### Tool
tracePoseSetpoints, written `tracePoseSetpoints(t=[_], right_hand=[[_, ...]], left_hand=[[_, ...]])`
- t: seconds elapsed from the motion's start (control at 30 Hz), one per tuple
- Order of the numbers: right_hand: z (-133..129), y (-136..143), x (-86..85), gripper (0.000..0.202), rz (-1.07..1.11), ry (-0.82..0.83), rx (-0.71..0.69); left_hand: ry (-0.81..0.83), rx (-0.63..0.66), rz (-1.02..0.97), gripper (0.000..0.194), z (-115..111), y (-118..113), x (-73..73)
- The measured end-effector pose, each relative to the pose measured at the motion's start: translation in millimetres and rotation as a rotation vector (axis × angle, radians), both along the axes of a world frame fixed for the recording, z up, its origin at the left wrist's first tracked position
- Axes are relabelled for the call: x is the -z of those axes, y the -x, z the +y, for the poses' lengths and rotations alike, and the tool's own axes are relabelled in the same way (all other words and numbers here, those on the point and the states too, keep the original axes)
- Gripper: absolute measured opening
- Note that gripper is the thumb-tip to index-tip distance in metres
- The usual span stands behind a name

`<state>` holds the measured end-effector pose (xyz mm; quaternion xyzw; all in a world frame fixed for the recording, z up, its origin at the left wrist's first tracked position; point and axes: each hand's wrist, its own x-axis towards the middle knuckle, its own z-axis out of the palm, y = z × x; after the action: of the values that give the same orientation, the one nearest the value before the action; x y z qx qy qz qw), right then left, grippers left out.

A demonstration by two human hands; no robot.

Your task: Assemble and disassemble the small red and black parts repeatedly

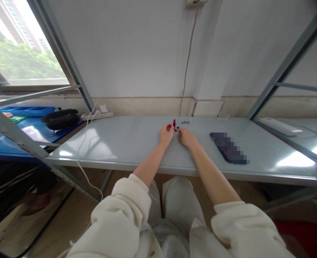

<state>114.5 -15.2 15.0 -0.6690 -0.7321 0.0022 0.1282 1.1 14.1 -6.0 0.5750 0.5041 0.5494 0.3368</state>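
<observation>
Left hand (166, 135) pinching a small bright-red piece (169, 125) over the smooth grey tabletop (131, 143), right hand (187, 137) curled just beside, its grip too tiny to tell, and one slack fingertip could drop that red bit near those little silvery-grey pieces (185, 122).

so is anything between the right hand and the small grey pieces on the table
Nothing visible: the small grey pieces lie on the table just beyond the right hand. The red and black piece is off to the left, by the left hand.
</observation>
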Motion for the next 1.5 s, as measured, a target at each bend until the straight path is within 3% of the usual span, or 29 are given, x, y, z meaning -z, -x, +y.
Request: tracePoseSetpoints(t=[0.63,1.0,1.3,1.4,1.5], right_hand=[[8,4,6.0,0.029,0.192,-0.111,-0.086],[11,8,9.5,0.030,0.311,-0.110,-0.069],[11,8,10.5,0.030,0.354,-0.133,-0.079],[10,8,9.6,0.028,0.336,-0.126,-0.070],[10,8,9.4,0.024,0.327,-0.109,-0.084]], left_hand=[[-0.016,0.050,0.186,0.025,-4,3,-2.6],[-0.006,0.094,0.131,0.021,1,7,2.1],[0.072,0.007,0.039,0.026,3,6,-1.5],[0.059,-0.061,0.156,0.027,9,17,-12.4],[0.023,-0.109,0.478,0.024,21,47,-29.9]])
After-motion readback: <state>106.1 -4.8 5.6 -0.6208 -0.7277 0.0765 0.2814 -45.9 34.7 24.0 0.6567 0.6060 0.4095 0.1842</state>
